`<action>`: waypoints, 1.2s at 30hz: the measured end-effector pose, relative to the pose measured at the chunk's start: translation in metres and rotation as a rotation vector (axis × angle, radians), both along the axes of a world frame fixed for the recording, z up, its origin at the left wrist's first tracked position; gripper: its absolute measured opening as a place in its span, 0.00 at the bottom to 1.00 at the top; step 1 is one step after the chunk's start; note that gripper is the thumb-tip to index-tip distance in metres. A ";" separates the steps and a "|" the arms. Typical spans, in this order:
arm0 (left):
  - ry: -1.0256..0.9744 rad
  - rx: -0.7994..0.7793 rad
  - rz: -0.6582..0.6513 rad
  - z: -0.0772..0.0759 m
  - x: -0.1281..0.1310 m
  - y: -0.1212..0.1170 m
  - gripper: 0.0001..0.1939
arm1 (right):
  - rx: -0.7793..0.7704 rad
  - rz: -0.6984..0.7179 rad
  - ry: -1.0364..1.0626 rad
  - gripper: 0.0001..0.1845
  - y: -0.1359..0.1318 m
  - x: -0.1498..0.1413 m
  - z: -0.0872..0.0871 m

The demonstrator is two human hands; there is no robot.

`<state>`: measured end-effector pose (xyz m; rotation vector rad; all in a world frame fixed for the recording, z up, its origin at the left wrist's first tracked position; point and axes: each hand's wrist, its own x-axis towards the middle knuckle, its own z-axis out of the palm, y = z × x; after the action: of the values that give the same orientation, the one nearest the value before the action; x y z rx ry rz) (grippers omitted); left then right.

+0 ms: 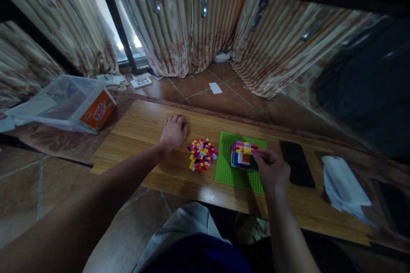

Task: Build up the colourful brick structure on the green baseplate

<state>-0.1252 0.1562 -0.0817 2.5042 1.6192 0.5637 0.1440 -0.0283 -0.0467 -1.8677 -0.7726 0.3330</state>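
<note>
My left hand (174, 131) lies palm down on the wooden board, its fingers loosely out with nothing in them. Right of it is a loose heap of small coloured building bricks (202, 154). Farther right, a square, layered structure of building bricks (243, 157) stands on a green studded baseplate (224, 175). My right hand (273, 171) reaches to the structure's right side, thumb and fingers pinched together at its upper edge. Whatever lies between those fingertips is too small and shaded to make out.
A clear plastic bin (68, 104) with an orange label stands at the left. Right of the baseplate lie a black phone (297, 164) and a white plastic packet (346, 181). Patterned curtains (192, 30) hang behind, and a paper slip (215, 88) lies on the tiles.
</note>
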 end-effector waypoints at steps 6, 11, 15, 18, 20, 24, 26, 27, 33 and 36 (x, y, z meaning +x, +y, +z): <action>0.008 0.016 0.003 0.000 0.000 -0.001 0.16 | 0.024 0.022 -0.227 0.13 -0.018 -0.032 0.014; 0.006 0.018 0.007 -0.001 0.000 -0.001 0.16 | 0.035 0.384 -0.326 0.11 -0.024 -0.076 0.008; 0.024 0.019 0.014 0.000 0.000 -0.002 0.16 | 0.014 0.563 -0.378 0.12 -0.019 -0.101 -0.008; 0.018 0.017 0.013 0.001 0.000 -0.002 0.16 | -0.062 0.594 -0.427 0.13 -0.013 -0.109 -0.018; 0.015 0.021 0.011 0.000 0.000 -0.002 0.16 | -0.114 0.604 -0.458 0.14 -0.009 -0.111 -0.021; 0.019 0.032 0.013 -0.001 0.000 -0.002 0.16 | -0.171 0.624 -0.490 0.14 -0.003 -0.112 -0.023; 0.021 0.041 0.011 -0.002 0.000 -0.002 0.16 | -0.176 0.627 -0.483 0.14 -0.001 -0.113 -0.023; 0.024 0.045 0.010 -0.002 0.000 -0.001 0.16 | -0.172 0.628 -0.473 0.14 0.000 -0.113 -0.023; 0.032 0.065 0.002 -0.003 -0.001 0.000 0.16 | -0.059 0.608 -0.277 0.11 -0.004 -0.115 -0.010; 0.028 0.058 -0.001 -0.003 -0.001 0.000 0.15 | 0.012 0.554 -0.178 0.11 -0.011 -0.108 0.005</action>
<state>-0.1263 0.1566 -0.0843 2.5650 1.6344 0.5863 0.0361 -0.0393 -0.0418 -1.6605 -1.4125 0.5090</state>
